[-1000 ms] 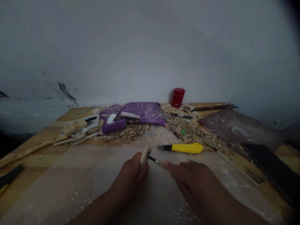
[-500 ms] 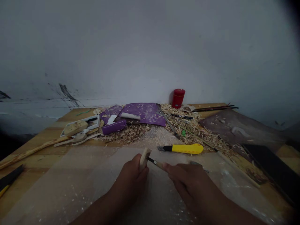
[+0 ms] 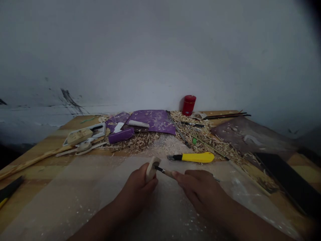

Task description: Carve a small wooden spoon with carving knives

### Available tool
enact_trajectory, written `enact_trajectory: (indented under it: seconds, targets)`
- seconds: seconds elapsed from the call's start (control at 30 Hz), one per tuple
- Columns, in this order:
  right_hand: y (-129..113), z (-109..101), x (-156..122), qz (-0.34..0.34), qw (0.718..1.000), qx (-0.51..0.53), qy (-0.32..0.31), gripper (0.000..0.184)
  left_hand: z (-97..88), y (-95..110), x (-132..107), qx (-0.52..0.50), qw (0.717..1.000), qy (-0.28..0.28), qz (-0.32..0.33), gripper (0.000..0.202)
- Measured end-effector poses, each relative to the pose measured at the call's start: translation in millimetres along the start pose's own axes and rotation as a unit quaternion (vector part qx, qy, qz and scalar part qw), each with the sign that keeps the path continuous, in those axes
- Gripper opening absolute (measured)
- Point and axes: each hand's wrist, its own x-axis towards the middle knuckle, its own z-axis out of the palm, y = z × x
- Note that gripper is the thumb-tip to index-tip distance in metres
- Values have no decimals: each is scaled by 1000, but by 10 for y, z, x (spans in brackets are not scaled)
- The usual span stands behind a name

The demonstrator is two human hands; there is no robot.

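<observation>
My left hand [image 3: 141,184] is closed around a small pale piece of wood [image 3: 151,170], whose upper end sticks out above the fingers. In my right hand [image 3: 198,187] is a carving tool [image 3: 165,171] with a light wooden handle and a dark metal shaft. Its tip touches the face of the wood piece; the exact shape of the blade is too small to make out. Most of the handle is hidden in the right fist. Just beyond both hands a yellow utility knife [image 3: 198,157] lies on the clear plastic sheet [image 3: 105,201].
Wood shavings [image 3: 140,142] are heaped along the back, around a purple sheet [image 3: 155,121]. A red canister [image 3: 189,105] stands against the wall. At left are a white tray [image 3: 101,130] and a long stick [image 3: 37,159]; at right lies a dark flat slab [image 3: 283,180].
The wood piece in my left hand has tipped slightly and shifted a little left and up. The carving tool's tip stays against it. The whole view has shifted slightly.
</observation>
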Motion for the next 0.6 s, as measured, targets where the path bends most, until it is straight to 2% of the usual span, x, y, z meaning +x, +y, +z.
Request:
enact_trajectory:
  seconds: [0.2, 0.37, 0.5, 0.6]
  targets:
    - [53, -13, 30, -12, 999, 30, 14, 31, -53, -34, 15, -30, 999, -21, 18, 5]
    - [78, -5, 44, -16, 999, 37, 27, 32, -43, -87, 28, -144, 988, -53, -3, 9]
    - [58, -42, 36, 17, 994, 99, 39, 31, -16, -66, 30, -227, 970, -78, -40, 10]
    - [28, -96, 29, 55, 984, 161, 59, 30, 3, -36, 26, -288, 952, -75, -67, 11]
